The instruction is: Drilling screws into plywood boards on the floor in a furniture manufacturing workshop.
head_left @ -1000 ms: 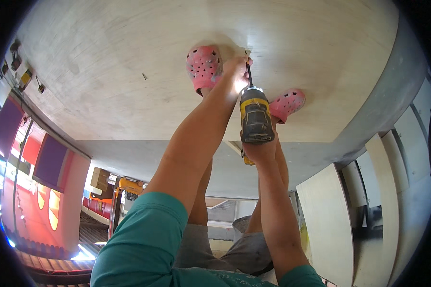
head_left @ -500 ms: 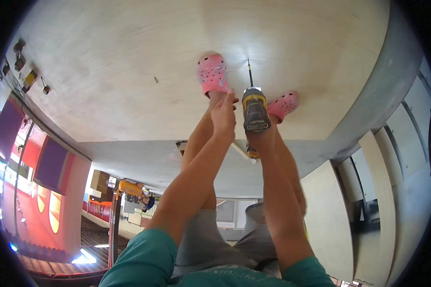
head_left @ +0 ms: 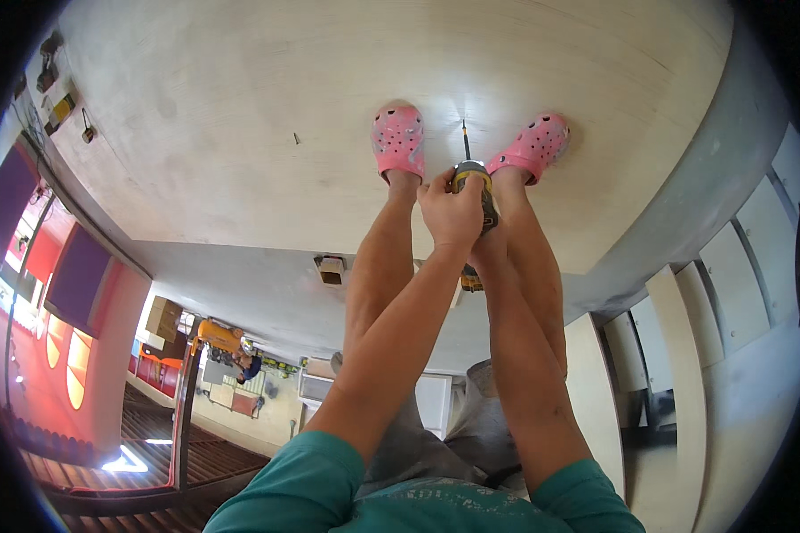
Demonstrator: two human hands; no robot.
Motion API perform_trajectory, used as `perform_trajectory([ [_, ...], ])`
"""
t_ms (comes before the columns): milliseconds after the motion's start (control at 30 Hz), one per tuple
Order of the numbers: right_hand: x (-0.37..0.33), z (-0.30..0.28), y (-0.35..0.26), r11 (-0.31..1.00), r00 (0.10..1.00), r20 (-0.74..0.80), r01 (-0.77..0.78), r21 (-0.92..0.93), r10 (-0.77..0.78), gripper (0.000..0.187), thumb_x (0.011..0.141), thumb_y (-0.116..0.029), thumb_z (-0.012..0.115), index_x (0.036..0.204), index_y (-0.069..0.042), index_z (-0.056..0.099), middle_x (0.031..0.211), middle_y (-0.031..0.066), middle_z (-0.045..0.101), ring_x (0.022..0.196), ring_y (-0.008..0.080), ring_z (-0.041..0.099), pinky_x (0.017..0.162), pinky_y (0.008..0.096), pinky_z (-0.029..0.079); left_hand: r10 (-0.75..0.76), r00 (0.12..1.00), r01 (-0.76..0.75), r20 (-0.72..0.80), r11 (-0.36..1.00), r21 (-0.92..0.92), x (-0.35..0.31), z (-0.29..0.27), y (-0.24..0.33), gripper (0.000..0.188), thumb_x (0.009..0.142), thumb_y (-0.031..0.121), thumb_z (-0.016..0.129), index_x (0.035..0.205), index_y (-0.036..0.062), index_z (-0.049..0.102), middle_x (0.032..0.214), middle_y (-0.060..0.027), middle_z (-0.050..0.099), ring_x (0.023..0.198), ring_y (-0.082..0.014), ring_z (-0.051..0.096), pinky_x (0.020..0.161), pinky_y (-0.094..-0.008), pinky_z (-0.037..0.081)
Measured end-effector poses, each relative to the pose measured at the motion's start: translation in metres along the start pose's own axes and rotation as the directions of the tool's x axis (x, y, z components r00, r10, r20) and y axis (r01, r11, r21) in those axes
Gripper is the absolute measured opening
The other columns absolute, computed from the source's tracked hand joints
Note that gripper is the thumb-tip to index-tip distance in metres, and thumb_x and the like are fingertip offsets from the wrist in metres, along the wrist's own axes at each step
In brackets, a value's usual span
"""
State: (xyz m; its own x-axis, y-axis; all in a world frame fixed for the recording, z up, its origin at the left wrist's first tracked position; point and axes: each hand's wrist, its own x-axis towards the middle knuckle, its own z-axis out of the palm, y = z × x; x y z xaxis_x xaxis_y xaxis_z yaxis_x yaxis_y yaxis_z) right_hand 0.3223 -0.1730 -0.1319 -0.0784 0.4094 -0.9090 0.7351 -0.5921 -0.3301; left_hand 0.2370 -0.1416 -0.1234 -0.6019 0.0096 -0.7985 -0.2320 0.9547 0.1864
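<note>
My right hand (head_left: 488, 248) is closed round the handle of a yellow-and-black cordless drill (head_left: 488, 211). Over the drill's front end, my left hand (head_left: 453, 211) is wrapped near the chuck. A long thin bit (head_left: 467, 142) points away from me, its tip at a brightly lit spot on the pale board (head_left: 240, 80) that I stand on. My feet are in pink clogs, the left clog (head_left: 398, 138) and the right clog (head_left: 540, 145) on either side of the bit. The drill's lower end shows partly behind my right wrist.
A loose screw (head_left: 297, 139) lies on the board left of my feet. Several tools, among them a yellow-and-black one (head_left: 61, 108), sit at the far left edge. A small open box (head_left: 331, 269) is beside my left leg. Pale panels (head_left: 587, 382) stand at the right. Another person (head_left: 250, 366) is in the distance.
My left hand has moved right, from beside the drill onto its front end, and closed there. My right foot has moved forward. The view has shifted slightly.
</note>
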Motion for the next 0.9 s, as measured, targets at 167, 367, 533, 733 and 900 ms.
perform_trajectory([
  [167, 0.025, 0.013, 0.091, 0.988, 0.996, -0.045, 0.084, 0.132, -0.079, 0.047, 0.063, -0.029, 0.072, 0.098, -0.006, 0.049, 0.085, 0.0152, 0.063, 0.083, 0.0312, 0.061, 0.07, 0.035, 0.048, 0.018, 1.0, -0.016, 0.014, 0.994, -0.107, -0.005, 0.025, -0.012, 0.046, 0.066, 0.028, 0.063, 0.098, -0.0047, 0.06, 0.092, -0.0151, 0.049, 0.084, -0.0235, 0.052, 0.077, -0.0306, 0.042],
  [367, 0.002, -0.022, -0.015, 0.989, 0.991, 0.031, -0.127, -0.07, 0.129, 0.045, 0.063, -0.028, 0.072, 0.096, -0.005, 0.05, 0.082, 0.0175, 0.063, 0.081, 0.0334, 0.061, 0.069, 0.0367, 0.048, 0.044, 0.999, -0.046, -0.027, 0.998, -0.052, 0.002, 0.014, -0.006, 0.045, 0.066, 0.026, 0.063, 0.096, -0.0072, 0.06, 0.091, -0.0154, 0.05, 0.083, -0.0231, 0.052, 0.077, -0.0301, 0.041],
  [533, 0.007, -0.018, -0.012, 0.994, 0.995, 0.03, -0.09, -0.064, 0.092, 0.044, 0.063, -0.026, 0.072, 0.094, -0.005, 0.05, 0.081, 0.0185, 0.062, 0.08, 0.0344, 0.061, 0.069, 0.0373, 0.048, 0.034, 0.998, -0.037, -0.048, 0.997, -0.061, 0.006, 0.015, -0.005, 0.043, 0.066, 0.026, 0.063, 0.094, -0.0076, 0.061, 0.094, -0.0172, 0.051, 0.086, -0.0238, 0.052, 0.078, -0.03, 0.041],
  [733, 0.043, 0.051, 0.086, 0.989, 0.997, -0.042, 0.074, 0.127, -0.069, 0.042, 0.062, -0.025, 0.072, 0.09, -0.003, 0.049, 0.075, 0.0176, 0.062, 0.077, 0.0351, 0.06, 0.068, 0.0381, 0.048, 0.067, 0.996, -0.07, -0.056, 0.996, -0.053, 0.013, 0.01, -0.003, 0.043, 0.066, 0.025, 0.062, 0.093, -0.0086, 0.061, 0.093, -0.0187, 0.053, 0.086, -0.0251, 0.054, 0.079, -0.0302, 0.041],
  [900, 0.071, 0.029, 0.182, 0.351, 0.97, 0.19, -0.231, 0.907, 0.149, 0.041, 0.062, -0.024, 0.073, 0.087, -0.003, 0.049, 0.073, 0.0179, 0.061, 0.074, 0.0355, 0.06, 0.065, 0.0381, 0.049, 0.04, 0.999, -0.038, 0.016, 0.991, -0.129, 0.001, 0.041, 0.001, 0.043, 0.066, 0.026, 0.061, 0.092, -0.0089, 0.061, 0.093, -0.0201, 0.054, 0.087, -0.026, 0.054, 0.079, -0.0306, 0.041],
])
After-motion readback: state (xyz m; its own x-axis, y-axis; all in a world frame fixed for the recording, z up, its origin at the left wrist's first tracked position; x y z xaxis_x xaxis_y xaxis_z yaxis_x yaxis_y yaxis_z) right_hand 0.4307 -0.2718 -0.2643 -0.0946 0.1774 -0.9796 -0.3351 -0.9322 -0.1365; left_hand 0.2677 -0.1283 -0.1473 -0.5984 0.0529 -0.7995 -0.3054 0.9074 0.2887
